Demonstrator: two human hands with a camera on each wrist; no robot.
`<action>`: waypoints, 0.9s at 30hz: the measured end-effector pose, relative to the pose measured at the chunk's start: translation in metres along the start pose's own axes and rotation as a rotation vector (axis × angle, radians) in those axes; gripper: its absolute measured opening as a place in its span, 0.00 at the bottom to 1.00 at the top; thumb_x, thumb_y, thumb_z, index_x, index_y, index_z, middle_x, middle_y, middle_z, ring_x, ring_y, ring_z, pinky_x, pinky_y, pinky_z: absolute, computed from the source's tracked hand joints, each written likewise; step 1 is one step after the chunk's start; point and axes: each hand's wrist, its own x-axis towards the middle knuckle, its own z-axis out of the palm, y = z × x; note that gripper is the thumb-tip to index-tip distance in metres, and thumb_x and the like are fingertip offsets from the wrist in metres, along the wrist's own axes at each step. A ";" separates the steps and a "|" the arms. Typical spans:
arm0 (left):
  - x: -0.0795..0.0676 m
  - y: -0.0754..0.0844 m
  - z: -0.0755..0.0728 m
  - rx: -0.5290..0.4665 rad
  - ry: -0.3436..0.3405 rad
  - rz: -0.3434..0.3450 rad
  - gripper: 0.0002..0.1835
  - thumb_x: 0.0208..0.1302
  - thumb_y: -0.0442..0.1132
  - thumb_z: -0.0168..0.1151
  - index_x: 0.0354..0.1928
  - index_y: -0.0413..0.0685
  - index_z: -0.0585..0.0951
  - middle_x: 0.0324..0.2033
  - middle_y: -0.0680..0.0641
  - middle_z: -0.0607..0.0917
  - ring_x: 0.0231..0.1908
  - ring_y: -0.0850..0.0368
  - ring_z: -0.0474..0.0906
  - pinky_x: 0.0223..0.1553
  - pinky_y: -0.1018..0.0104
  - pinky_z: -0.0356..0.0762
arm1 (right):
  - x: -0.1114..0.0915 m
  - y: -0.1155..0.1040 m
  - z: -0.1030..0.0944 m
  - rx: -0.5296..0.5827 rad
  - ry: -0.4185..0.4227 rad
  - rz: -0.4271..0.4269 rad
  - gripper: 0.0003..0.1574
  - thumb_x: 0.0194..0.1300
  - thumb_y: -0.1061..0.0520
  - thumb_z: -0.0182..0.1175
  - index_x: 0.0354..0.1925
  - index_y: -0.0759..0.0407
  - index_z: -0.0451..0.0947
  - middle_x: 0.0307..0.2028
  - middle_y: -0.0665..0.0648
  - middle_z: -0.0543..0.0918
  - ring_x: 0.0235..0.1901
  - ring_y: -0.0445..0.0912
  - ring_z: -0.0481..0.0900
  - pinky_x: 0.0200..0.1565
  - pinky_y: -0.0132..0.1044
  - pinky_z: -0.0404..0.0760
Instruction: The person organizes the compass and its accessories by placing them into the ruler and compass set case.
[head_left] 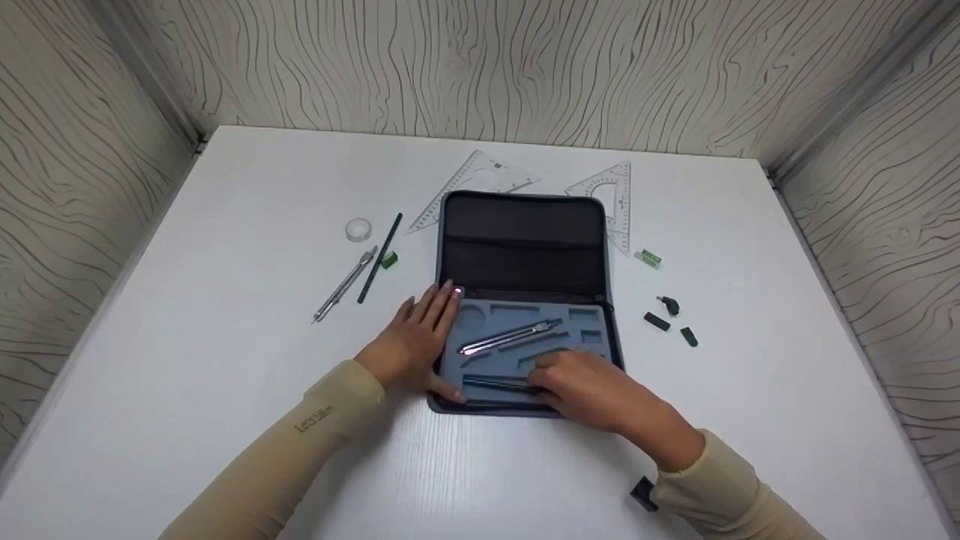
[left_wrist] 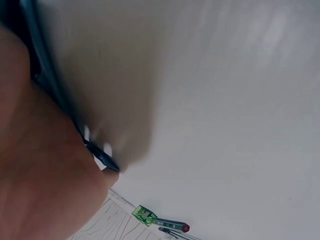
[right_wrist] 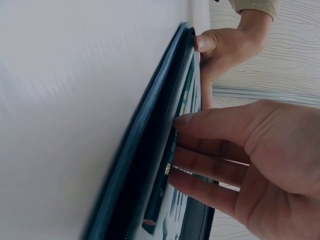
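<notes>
An open zip case (head_left: 517, 251) stands on the white table, its lower half a grey-blue foam tray (head_left: 487, 360) with cut-out slots. My left hand (head_left: 416, 341) rests flat along the tray's left side, thumb at the lower left corner. A silver compass (head_left: 510, 337) lies in one slot. Along the tray's near side lies a dark green pencil (right_wrist: 156, 197). My right hand (head_left: 589, 386) pinches it, thumb on one side and fingertips on the other, as the right wrist view shows. In the head view this hand covers the pencil's right end.
Left of the case lie a tape roll (head_left: 358, 229), another pencil (head_left: 380, 259), a green sharpener (head_left: 389, 259) and another compass (head_left: 345, 285). Behind it are two clear set squares (head_left: 491, 176). An eraser (head_left: 649, 259) and small dark pieces (head_left: 657, 321) lie right; a black block (head_left: 643, 493) is by the right sleeve.
</notes>
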 end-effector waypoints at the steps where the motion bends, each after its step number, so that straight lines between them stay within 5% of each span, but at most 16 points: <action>1: 0.000 0.000 0.000 0.003 0.006 0.004 0.79 0.44 0.84 0.63 0.81 0.40 0.37 0.81 0.37 0.36 0.80 0.39 0.35 0.77 0.42 0.44 | 0.000 0.000 0.000 -0.001 -0.002 0.000 0.03 0.63 0.63 0.71 0.34 0.56 0.87 0.29 0.48 0.82 0.27 0.37 0.77 0.30 0.35 0.79; 5: 0.002 -0.004 0.008 0.010 0.034 0.028 0.78 0.45 0.85 0.60 0.81 0.41 0.36 0.81 0.37 0.36 0.80 0.39 0.35 0.77 0.42 0.45 | 0.000 0.000 0.000 -0.001 -0.009 0.009 0.02 0.64 0.63 0.70 0.35 0.56 0.87 0.29 0.48 0.83 0.28 0.37 0.77 0.31 0.35 0.80; 13: 0.007 -0.015 0.018 -0.010 0.050 0.063 0.60 0.65 0.77 0.48 0.82 0.44 0.40 0.82 0.40 0.37 0.80 0.41 0.34 0.77 0.43 0.44 | 0.000 0.000 0.001 -0.006 -0.002 0.004 0.03 0.65 0.62 0.69 0.35 0.54 0.87 0.30 0.48 0.83 0.30 0.40 0.81 0.32 0.36 0.81; 27: 0.006 -0.019 0.019 -0.030 0.047 0.072 0.50 0.75 0.72 0.37 0.82 0.46 0.39 0.82 0.42 0.36 0.80 0.43 0.34 0.78 0.45 0.43 | -0.002 -0.002 0.002 -0.028 0.001 0.027 0.02 0.67 0.61 0.68 0.37 0.55 0.88 0.32 0.48 0.83 0.29 0.39 0.80 0.31 0.35 0.80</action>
